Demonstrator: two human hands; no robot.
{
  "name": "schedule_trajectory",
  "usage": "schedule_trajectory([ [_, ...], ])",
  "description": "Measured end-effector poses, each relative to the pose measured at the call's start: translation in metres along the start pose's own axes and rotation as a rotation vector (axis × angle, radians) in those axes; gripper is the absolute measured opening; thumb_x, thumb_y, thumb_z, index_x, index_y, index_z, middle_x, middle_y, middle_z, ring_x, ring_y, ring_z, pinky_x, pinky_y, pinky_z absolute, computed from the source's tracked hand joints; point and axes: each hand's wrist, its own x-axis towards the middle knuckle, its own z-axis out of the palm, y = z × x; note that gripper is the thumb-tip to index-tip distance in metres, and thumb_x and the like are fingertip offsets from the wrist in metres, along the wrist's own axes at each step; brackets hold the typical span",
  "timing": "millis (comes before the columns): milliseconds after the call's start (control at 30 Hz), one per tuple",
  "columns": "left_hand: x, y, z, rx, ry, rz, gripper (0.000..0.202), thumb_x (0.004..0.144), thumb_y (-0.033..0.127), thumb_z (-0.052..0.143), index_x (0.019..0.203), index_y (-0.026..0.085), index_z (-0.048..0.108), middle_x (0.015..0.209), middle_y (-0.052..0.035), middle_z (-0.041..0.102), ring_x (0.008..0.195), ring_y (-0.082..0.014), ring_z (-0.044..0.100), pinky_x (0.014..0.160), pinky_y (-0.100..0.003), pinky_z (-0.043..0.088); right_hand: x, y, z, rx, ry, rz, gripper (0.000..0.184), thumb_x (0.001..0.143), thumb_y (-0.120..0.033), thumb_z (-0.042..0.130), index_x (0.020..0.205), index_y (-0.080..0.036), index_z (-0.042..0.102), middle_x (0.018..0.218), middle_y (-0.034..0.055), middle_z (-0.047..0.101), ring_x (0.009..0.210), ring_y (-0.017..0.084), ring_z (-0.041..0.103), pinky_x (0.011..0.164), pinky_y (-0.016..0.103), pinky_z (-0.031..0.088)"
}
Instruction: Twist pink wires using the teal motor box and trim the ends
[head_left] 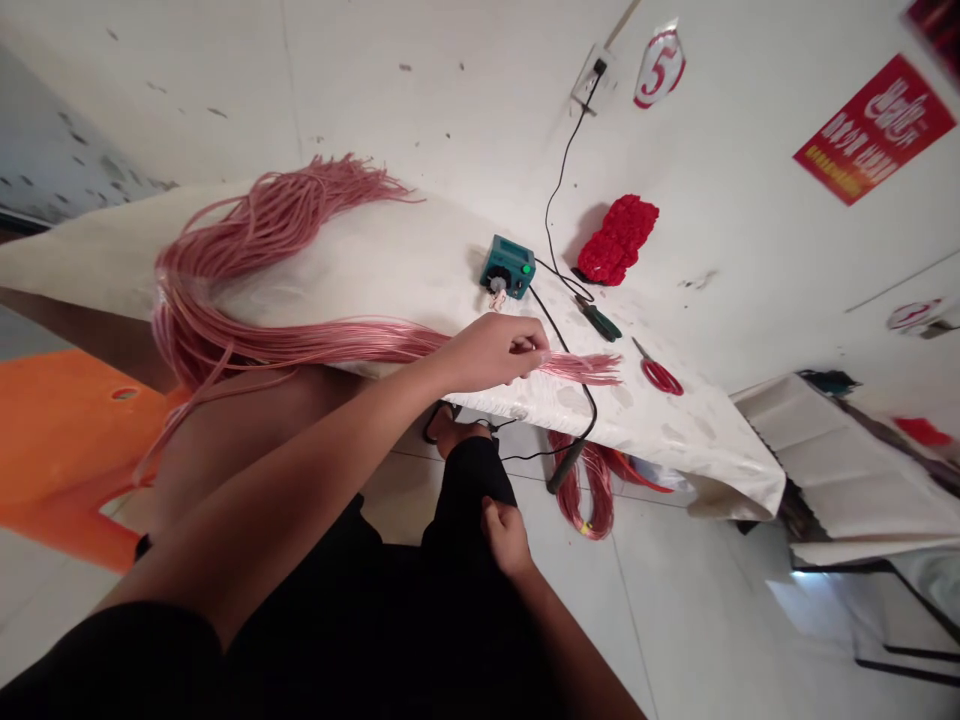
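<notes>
The white-covered tabletop (405, 260) is stretching right across the middle of the frame, with an orange seat (52, 440) filling the lower left. And here's the pink bundle (315, 340): its long strands are fanning out at upper left, bending round, then running along the near edge to the centre. Below that edge, right of centre, a pink coil (570, 495) is hanging. The left hand (499, 352) is gripping the bundle near its right end, fingers wrapping round the strands; the right hand (508, 540) is resting against the black trouser leg, fingers curling, though whether they're holding anything I can't tell. Beyond, a red bundle (616, 240) is leaning by the wall. A teal box (517, 252) is sitting above centre, its casing hiding its contents. Red-handled scissors (661, 378) and a green-handled tool (598, 320) are lying to its right.
</notes>
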Motion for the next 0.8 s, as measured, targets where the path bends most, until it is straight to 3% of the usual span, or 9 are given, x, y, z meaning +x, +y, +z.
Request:
schedule_trajectory([
  [133, -0.002, 0.017, -0.010, -0.398, 0.016, 0.048, 0.009, 0.091, 0.022, 0.061, 0.087, 0.015, 0.065, 0.067, -0.0002, 0.064, 0.054, -0.0083, 0.059, 0.051, -0.023, 0.051, -0.002, -0.010, -0.006, 0.008, -0.031, -0.012, 0.059, 0.090, -0.069, 0.040, 0.054, -0.022, 0.038, 0.050, -0.0028, 0.037, 0.051, 0.011, 0.034, 0.050, 0.026, 0.027],
  [233, -0.003, 0.021, -0.014, -0.502, 0.015, 0.047, 0.008, 0.089, 0.022, 0.063, 0.086, 0.014, 0.066, 0.066, -0.0008, 0.064, 0.055, -0.0091, 0.060, 0.052, -0.023, 0.052, -0.007, -0.024, -0.016, 0.050, -0.061, -0.028, 0.053, 0.089, -0.062, 0.048, 0.056, -0.022, 0.040, 0.052, -0.0039, 0.040, 0.050, 0.010, 0.036, 0.048, 0.023, 0.029],
  [300, -0.004, 0.019, -0.010, -0.447, -0.092, 0.023, 0.011, 0.090, 0.024, 0.062, 0.088, 0.015, 0.067, 0.068, -0.0014, 0.065, 0.056, -0.0095, 0.062, 0.054, -0.024, 0.053, -0.012, -0.040, -0.026, 0.106, -0.102, -0.044, 0.042, 0.088, -0.057, 0.052, 0.068, -0.021, 0.049, 0.056, -0.0049, 0.046, 0.047, 0.009, 0.040, 0.045, 0.022, 0.031],
  [367, -0.006, 0.016, 0.001, -0.331, -0.272, 0.010, 0.012, 0.090, 0.025, 0.060, 0.088, 0.016, 0.067, 0.073, -0.0021, 0.068, 0.058, -0.0100, 0.065, 0.056, -0.023, 0.052, -0.017, -0.061, -0.039, 0.182, -0.137, -0.071, 0.033, 0.089, -0.054, 0.053, 0.094, -0.021, 0.056, 0.062, -0.0062, 0.052, 0.044, 0.009, 0.043, 0.042, 0.021, 0.033],
  [433, -0.011, 0.014, 0.016, -0.232, -0.449, 0.014, 0.011, 0.087, 0.023, 0.060, 0.082, 0.017, 0.068, 0.073, -0.0017, 0.071, 0.059, -0.0110, 0.067, 0.057, -0.023, 0.049, -0.023, -0.085, -0.053, 0.272, -0.127, -0.123, 0.042, 0.089, -0.052, 0.055, 0.120, -0.024, 0.050, 0.071, -0.0064, 0.055, 0.046, 0.009, 0.046, 0.044, 0.021, 0.037],
  [467, -0.014, 0.013, 0.024, -0.201, -0.519, 0.015, 0.011, 0.085, 0.021, 0.062, 0.076, 0.017, 0.068, 0.070, -0.0009, 0.071, 0.059, -0.0116, 0.067, 0.056, -0.023, 0.048, -0.026, -0.097, -0.061, 0.341, -0.112, -0.162, 0.046, 0.089, -0.052, 0.055, 0.124, -0.025, 0.047, 0.072, -0.0059, 0.056, 0.046, 0.009, 0.047, 0.044, 0.022, 0.038],
  [500, -0.016, 0.013, 0.031, -0.172, -0.585, 0.012, 0.012, 0.082, 0.019, 0.063, 0.070, 0.017, 0.066, 0.064, 0.0002, 0.069, 0.056, -0.0120, 0.067, 0.055, -0.023, 0.046, -0.028, -0.107, -0.067, 0.488, -0.089, -0.220, 0.046, 0.085, -0.050, 0.061, 0.120, -0.023, 0.049, 0.072, -0.0044, 0.057, 0.045, 0.010, 0.047, 0.042, 0.023, 0.036],
  [600, -0.023, 0.016, 0.045, -0.086, -0.736, -0.010, 0.018, 0.078, 0.017, 0.063, 0.060, 0.018, 0.060, 0.053, 0.0030, 0.065, 0.049, -0.0126, 0.064, 0.054, -0.025, 0.043, -0.033, -0.125, -0.081, 0.629, -0.074, -0.251, 0.039, 0.084, -0.054, 0.059, 0.104, -0.021, 0.056, 0.072, -0.0007, 0.059, 0.046, 0.010, 0.045, 0.041, 0.024, 0.033],
  [800, -0.025, 0.011, 0.054, 0.043, -0.900, -0.094, 0.024, 0.079, 0.019, 0.063, 0.055, 0.018, 0.060, 0.055, -0.0005, 0.069, 0.052, -0.0164, 0.066, 0.060, -0.030, 0.048, -0.036, -0.114, -0.095, 0.595, 0.183, -0.145, 0.039, 0.097, -0.051, 0.043, 0.118, -0.021, 0.058, 0.059, -0.0066, 0.046, 0.043, 0.010, 0.042, 0.044, 0.025, 0.034],
])
